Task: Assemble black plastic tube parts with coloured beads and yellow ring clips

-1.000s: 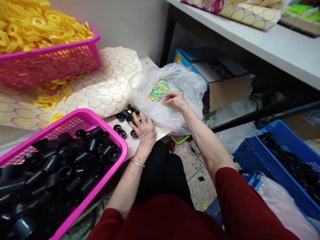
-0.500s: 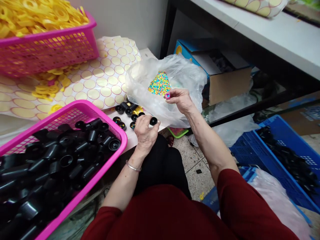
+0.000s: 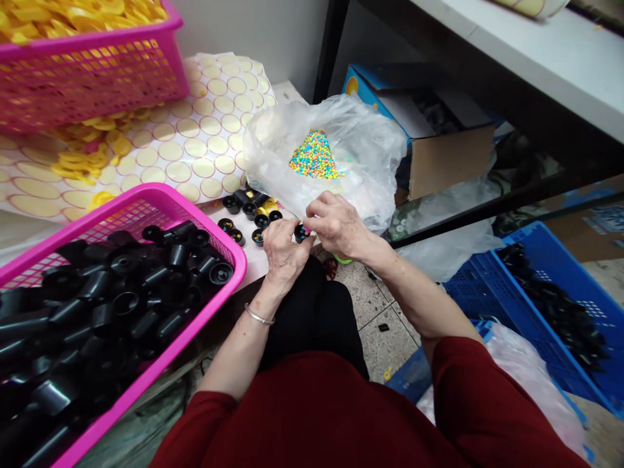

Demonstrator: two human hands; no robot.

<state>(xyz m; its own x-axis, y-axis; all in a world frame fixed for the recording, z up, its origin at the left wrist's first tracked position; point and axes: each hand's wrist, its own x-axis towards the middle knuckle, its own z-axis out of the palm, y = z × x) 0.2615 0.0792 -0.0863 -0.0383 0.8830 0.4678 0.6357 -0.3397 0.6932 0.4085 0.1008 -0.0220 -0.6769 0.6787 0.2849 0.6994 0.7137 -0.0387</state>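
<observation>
My left hand [image 3: 285, 253] is closed around a small black plastic cup [image 3: 299, 237], its open end facing up. My right hand [image 3: 336, 224] pinches a tiny pink cup [image 3: 307, 231] at the mouth of the black one; fingers hide most of it. Coloured specks show inside the black cup. Just beyond my hands lies a clear plastic bag [image 3: 273, 140] with a heap of small multicoloured beads [image 3: 314, 156]. Left of my left hand stand several more black cups [image 3: 236, 236], some with coloured beads in them.
A pink basket [image 3: 238, 260] full of black plastic parts [image 3: 129, 302] is at my left. Behind it, another pink basket [image 3: 178, 52] holds yellow parts, beside a sheet of round stickers [image 3: 178, 146]. On the right are an open carton [image 3: 451, 162], a blue crate [image 3: 546, 244] and a white tabletop [image 3: 536, 45].
My right hand has moved from beside the bead heap down and left, bringing the pink cup to the black cup. My left hand keeps its hold on the black cup.
</observation>
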